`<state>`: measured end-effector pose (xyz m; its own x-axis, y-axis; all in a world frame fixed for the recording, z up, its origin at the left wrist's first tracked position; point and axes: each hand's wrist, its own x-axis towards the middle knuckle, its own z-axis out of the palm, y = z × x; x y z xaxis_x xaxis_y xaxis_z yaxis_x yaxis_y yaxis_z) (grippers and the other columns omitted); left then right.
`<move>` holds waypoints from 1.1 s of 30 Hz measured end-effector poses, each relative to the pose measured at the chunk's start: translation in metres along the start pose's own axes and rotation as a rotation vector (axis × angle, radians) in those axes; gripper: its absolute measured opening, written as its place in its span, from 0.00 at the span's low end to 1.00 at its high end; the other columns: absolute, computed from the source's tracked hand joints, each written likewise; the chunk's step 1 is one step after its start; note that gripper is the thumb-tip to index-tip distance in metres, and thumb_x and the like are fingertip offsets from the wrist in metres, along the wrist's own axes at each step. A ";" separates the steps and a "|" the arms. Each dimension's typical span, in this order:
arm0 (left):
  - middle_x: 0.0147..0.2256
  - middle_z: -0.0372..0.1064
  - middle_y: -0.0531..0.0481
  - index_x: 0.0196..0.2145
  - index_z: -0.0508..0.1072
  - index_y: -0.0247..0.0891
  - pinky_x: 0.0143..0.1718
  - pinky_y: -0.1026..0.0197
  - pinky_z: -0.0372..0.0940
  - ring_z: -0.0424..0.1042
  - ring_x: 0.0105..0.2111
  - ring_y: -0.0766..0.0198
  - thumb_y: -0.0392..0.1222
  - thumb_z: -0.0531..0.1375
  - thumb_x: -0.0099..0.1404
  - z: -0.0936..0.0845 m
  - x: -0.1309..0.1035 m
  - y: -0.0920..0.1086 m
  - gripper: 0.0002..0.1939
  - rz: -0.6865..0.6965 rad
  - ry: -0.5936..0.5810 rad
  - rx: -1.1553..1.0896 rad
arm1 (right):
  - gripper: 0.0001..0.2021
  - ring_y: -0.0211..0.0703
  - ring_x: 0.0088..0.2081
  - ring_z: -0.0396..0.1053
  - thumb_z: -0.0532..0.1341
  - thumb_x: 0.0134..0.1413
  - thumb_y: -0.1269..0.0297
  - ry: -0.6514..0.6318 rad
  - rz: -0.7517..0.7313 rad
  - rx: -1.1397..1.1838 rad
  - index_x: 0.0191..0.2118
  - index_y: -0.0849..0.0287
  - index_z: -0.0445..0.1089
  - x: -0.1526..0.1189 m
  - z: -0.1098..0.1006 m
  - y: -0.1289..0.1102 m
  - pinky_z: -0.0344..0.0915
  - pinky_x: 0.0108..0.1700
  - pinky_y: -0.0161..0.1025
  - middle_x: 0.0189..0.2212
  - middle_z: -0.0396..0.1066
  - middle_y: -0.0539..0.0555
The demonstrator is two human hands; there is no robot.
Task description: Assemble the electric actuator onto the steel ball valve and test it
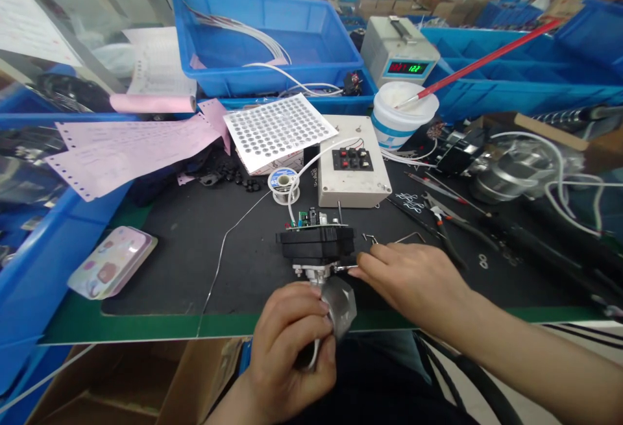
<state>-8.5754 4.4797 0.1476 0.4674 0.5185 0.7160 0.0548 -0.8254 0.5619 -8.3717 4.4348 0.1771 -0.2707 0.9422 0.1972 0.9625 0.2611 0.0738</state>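
Observation:
My left hand [296, 340] is closed around the silver metal end [342, 305] of a device at the mat's front edge. The device's black housing [318, 243] faces away from me, with a circuit board [311, 218] on its far side. A white cable [311, 164] runs from the board toward a beige test box [335, 185]. Pinched in my right hand [413, 279] is a thin metal tool [346, 268], its tip against the metal neck below the housing. The tool's exact kind is mostly hidden by my fingers.
A solder spool [284, 186] stands behind the device. Pliers [445, 230] and small metal parts lie right. A white bucket [405, 117] holds a red-handled brush. Behind are a power supply [399, 52] and blue bins [267, 23]; a patterned case [113, 263] lies left.

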 end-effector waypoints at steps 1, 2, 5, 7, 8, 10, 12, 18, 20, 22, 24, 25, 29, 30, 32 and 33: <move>0.30 0.70 0.48 0.34 0.68 0.35 0.38 0.58 0.72 0.71 0.35 0.62 0.26 0.57 0.52 0.000 -0.002 -0.003 0.11 0.012 0.013 -0.014 | 0.19 0.38 0.22 0.64 0.48 0.66 0.58 0.034 -0.002 0.029 0.25 0.57 0.66 0.000 0.009 0.001 0.45 0.26 0.39 0.19 0.65 0.48; 0.30 0.70 0.48 0.33 0.68 0.34 0.38 0.59 0.72 0.71 0.35 0.63 0.26 0.57 0.52 0.000 -0.004 -0.006 0.10 0.022 0.027 -0.028 | 0.22 0.37 0.21 0.63 0.46 0.67 0.56 0.058 -0.001 0.072 0.25 0.57 0.65 -0.001 0.019 0.002 0.46 0.26 0.38 0.19 0.65 0.48; 0.29 0.68 0.49 0.32 0.67 0.34 0.38 0.59 0.72 0.71 0.35 0.64 0.28 0.56 0.54 -0.002 -0.012 -0.015 0.07 0.015 0.084 -0.042 | 0.27 0.34 0.21 0.63 0.40 0.68 0.55 0.101 0.020 0.272 0.23 0.59 0.64 0.000 0.048 0.000 0.49 0.27 0.35 0.18 0.65 0.48; 0.29 0.68 0.50 0.31 0.67 0.35 0.38 0.58 0.73 0.70 0.34 0.64 0.30 0.56 0.56 -0.002 -0.017 -0.017 0.04 -0.004 0.123 -0.041 | 0.29 0.34 0.22 0.64 0.38 0.68 0.55 0.130 0.030 0.369 0.23 0.60 0.64 0.001 0.062 -0.005 0.51 0.27 0.34 0.19 0.66 0.49; 0.29 0.67 0.50 0.31 0.67 0.35 0.38 0.57 0.73 0.70 0.34 0.63 0.30 0.56 0.57 -0.003 -0.019 -0.017 0.04 -0.006 0.136 -0.042 | 0.29 0.34 0.22 0.64 0.37 0.68 0.54 0.145 0.036 0.388 0.24 0.60 0.65 0.001 0.065 -0.007 0.51 0.27 0.34 0.19 0.66 0.49; 0.29 0.68 0.50 0.32 0.67 0.35 0.37 0.57 0.73 0.71 0.35 0.63 0.31 0.56 0.58 -0.003 -0.020 -0.014 0.04 0.003 0.139 -0.034 | 0.30 0.35 0.23 0.66 0.36 0.68 0.53 0.120 0.036 0.409 0.25 0.60 0.65 0.000 0.065 -0.008 0.51 0.27 0.34 0.20 0.68 0.50; 0.29 0.68 0.49 0.32 0.67 0.36 0.37 0.56 0.73 0.71 0.35 0.62 0.30 0.56 0.57 -0.004 -0.018 -0.010 0.05 0.006 0.127 -0.017 | 0.29 0.35 0.24 0.67 0.35 0.69 0.54 0.026 0.031 0.420 0.26 0.60 0.66 -0.005 0.057 -0.006 0.52 0.27 0.34 0.22 0.69 0.50; 0.32 0.70 0.47 0.35 0.69 0.34 0.40 0.56 0.72 0.71 0.37 0.61 0.25 0.57 0.52 0.000 -0.007 0.004 0.12 0.006 0.071 -0.001 | 0.19 0.41 0.24 0.69 0.46 0.66 0.56 -0.105 0.060 0.086 0.28 0.57 0.67 -0.014 0.004 0.004 0.46 0.24 0.36 0.22 0.70 0.50; 0.33 0.70 0.47 0.36 0.69 0.34 0.40 0.57 0.72 0.71 0.38 0.62 0.25 0.58 0.52 0.003 -0.002 0.007 0.13 0.011 0.044 0.004 | 0.15 0.43 0.23 0.68 0.52 0.63 0.58 -0.148 0.053 -0.030 0.27 0.57 0.67 -0.008 -0.011 0.001 0.42 0.23 0.37 0.21 0.70 0.50; 0.32 0.71 0.48 0.36 0.70 0.35 0.40 0.58 0.72 0.71 0.37 0.62 0.25 0.58 0.52 0.004 0.002 0.010 0.13 0.004 0.014 0.013 | 0.11 0.43 0.22 0.68 0.57 0.60 0.61 -0.196 0.048 -0.073 0.27 0.57 0.67 -0.002 -0.019 -0.003 0.40 0.23 0.38 0.21 0.70 0.50; 0.32 0.71 0.48 0.36 0.70 0.35 0.40 0.59 0.72 0.71 0.37 0.63 0.24 0.58 0.52 0.004 0.005 0.010 0.13 0.003 -0.015 0.023 | 0.09 0.43 0.22 0.67 0.60 0.57 0.63 -0.194 0.037 -0.070 0.27 0.56 0.67 0.001 -0.020 -0.006 0.40 0.23 0.39 0.20 0.69 0.50; 0.31 0.71 0.48 0.35 0.71 0.35 0.40 0.59 0.72 0.71 0.37 0.63 0.24 0.57 0.52 0.004 0.006 0.009 0.13 0.009 -0.019 0.026 | 0.09 0.43 0.21 0.67 0.60 0.57 0.63 -0.157 0.026 -0.064 0.26 0.56 0.66 0.001 -0.018 -0.007 0.41 0.23 0.39 0.20 0.68 0.49; 0.29 0.71 0.48 0.32 0.71 0.35 0.39 0.59 0.73 0.72 0.35 0.62 0.25 0.56 0.50 0.003 0.002 -0.001 0.12 0.036 0.009 -0.006 | 0.17 0.41 0.21 0.63 0.53 0.64 0.58 0.069 0.011 -0.049 0.24 0.56 0.63 -0.004 0.001 -0.003 0.46 0.27 0.39 0.18 0.63 0.47; 0.29 0.71 0.49 0.32 0.71 0.35 0.38 0.59 0.73 0.72 0.35 0.62 0.25 0.56 0.50 0.003 0.001 -0.004 0.11 0.039 0.013 -0.018 | 0.18 0.40 0.21 0.62 0.51 0.65 0.58 0.102 0.017 -0.036 0.24 0.56 0.63 -0.005 0.007 -0.002 0.47 0.28 0.39 0.18 0.63 0.47; 0.28 0.72 0.50 0.31 0.71 0.36 0.37 0.58 0.74 0.73 0.34 0.62 0.26 0.56 0.51 0.003 -0.002 -0.009 0.11 0.029 0.001 -0.033 | 0.19 0.39 0.21 0.61 0.50 0.66 0.58 0.131 0.037 0.016 0.23 0.56 0.63 -0.007 0.018 -0.001 0.47 0.29 0.38 0.18 0.63 0.47; 0.28 0.73 0.50 0.31 0.71 0.36 0.37 0.58 0.75 0.73 0.34 0.62 0.26 0.57 0.52 0.003 -0.003 -0.012 0.10 0.021 -0.005 -0.038 | 0.19 0.38 0.21 0.60 0.49 0.66 0.58 0.139 0.049 0.050 0.23 0.57 0.63 -0.008 0.024 -0.001 0.47 0.29 0.38 0.18 0.63 0.47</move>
<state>-8.5750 4.4871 0.1376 0.4725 0.4997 0.7260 0.0110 -0.8270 0.5620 -8.3701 4.4321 0.1520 -0.2198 0.9168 0.3334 0.9734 0.2287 0.0127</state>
